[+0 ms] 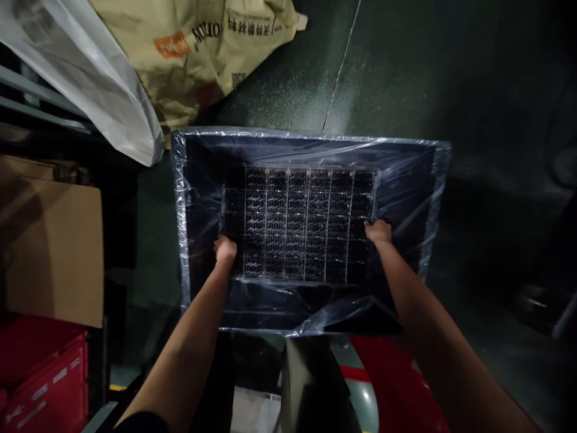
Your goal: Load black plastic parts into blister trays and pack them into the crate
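Observation:
A clear compartment tray [296, 224] lies inside a dark bin [311, 138] lined with clear plastic film [338, 310]. Many of the tray's cells hold small dark parts, too dim to name; the cells along the left and right sides look darker. My left hand [225, 248] has its fingers closed at the tray's left edge. At the opposite edge, my right hand [379, 231] is closed on the tray's right side. The fingertips of both hands are partly hidden.
A printed yellowish sack [198, 60] and a white bag [108, 90] lie at the upper left. Cardboard [54, 252] stands on the left above red crates [45, 385]. Pale specks are scattered on the green floor [406, 78]. Something red [396, 385] sits below the bin.

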`<state>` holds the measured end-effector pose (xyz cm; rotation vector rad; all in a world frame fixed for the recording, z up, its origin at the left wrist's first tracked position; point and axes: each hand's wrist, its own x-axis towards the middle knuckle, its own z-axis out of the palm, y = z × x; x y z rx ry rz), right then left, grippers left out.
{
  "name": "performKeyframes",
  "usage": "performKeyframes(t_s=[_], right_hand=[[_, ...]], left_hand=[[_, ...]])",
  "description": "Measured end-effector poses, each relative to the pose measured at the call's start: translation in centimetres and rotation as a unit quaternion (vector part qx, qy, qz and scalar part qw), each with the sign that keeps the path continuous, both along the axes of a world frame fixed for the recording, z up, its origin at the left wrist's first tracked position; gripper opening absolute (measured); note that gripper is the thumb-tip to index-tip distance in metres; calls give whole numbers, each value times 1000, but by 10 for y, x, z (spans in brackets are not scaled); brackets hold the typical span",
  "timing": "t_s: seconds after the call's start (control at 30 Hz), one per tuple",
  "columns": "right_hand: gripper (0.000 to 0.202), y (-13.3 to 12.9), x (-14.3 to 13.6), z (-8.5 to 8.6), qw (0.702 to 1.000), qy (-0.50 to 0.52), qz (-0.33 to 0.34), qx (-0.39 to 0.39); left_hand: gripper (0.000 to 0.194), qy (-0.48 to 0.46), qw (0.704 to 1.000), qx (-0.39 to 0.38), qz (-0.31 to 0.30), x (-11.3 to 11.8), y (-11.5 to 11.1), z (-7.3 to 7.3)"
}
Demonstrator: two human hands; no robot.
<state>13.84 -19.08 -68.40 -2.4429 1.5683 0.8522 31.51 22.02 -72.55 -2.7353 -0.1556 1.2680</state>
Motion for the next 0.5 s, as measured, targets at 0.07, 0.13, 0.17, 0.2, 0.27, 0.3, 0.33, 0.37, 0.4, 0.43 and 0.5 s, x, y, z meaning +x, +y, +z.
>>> performKeyframes(t_s=[0.07, 0.13, 0.17, 0.2, 0.27, 0.3, 0.33, 0.37, 0.4, 0.43, 0.5], right_hand=[[40, 23, -18, 11, 999, 24, 18, 12], [57, 52, -41, 20, 997, 36, 55, 33], [73, 68, -55, 23, 995, 39, 78, 45], [90, 82, -68, 25, 992, 41, 101, 57], [119, 104, -93, 23, 986, 45, 140, 76], [126, 110, -104, 20, 984, 46, 155, 81], [130, 113, -113, 16, 981, 46, 168, 84], [133, 114, -120, 11, 979, 46, 178, 85], [134, 112, -126, 6, 978, 45, 186, 86], [136, 110, -130, 0, 976, 45, 193, 86], [137, 105, -135, -10, 974, 44, 206, 86]], left_hand=[[40, -15, 999, -17, -25, -15, 1, 11], [52, -31, 997, -41, -64, -38, 4, 24], [62, -37, 994, -55, -90, -50, 7, 29], [75, -40, 990, -71, -119, -63, 10, 32], [99, -36, 978, -100, -177, -84, 18, 33], [107, -32, 973, -110, -201, -92, 22, 31], [112, -28, 968, -115, -219, -96, 27, 26], [115, -27, 965, -117, -233, -98, 31, 21], [115, -28, 962, -117, -243, -97, 34, 14], [116, -31, 961, -115, -251, -96, 37, 7], [118, -36, 958, -111, -262, -91, 41, -6]])
